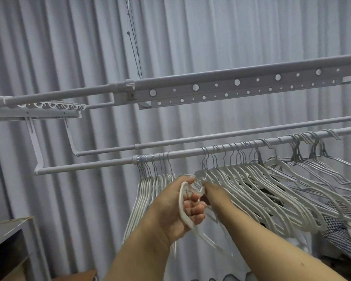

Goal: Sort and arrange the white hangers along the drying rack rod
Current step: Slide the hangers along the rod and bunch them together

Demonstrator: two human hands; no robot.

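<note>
- Left hand [187, 207]: fingers curled round a white hanger [182, 203], gripping it below the rod [190, 154], off the rod as far as can be seen.
- Right hand [210, 188]: reaches into the leaning hangers, fingertips hidden among them; cannot tell whether it grasps one.
- Tidy bunch of hangers [150, 183] hangs upright, close-packed, left of the hands.
- Long row of leaning hangers [272, 187] to the right, hooks spread along the same rod.
- Pleated grey curtain [211, 37] behind.
</note>
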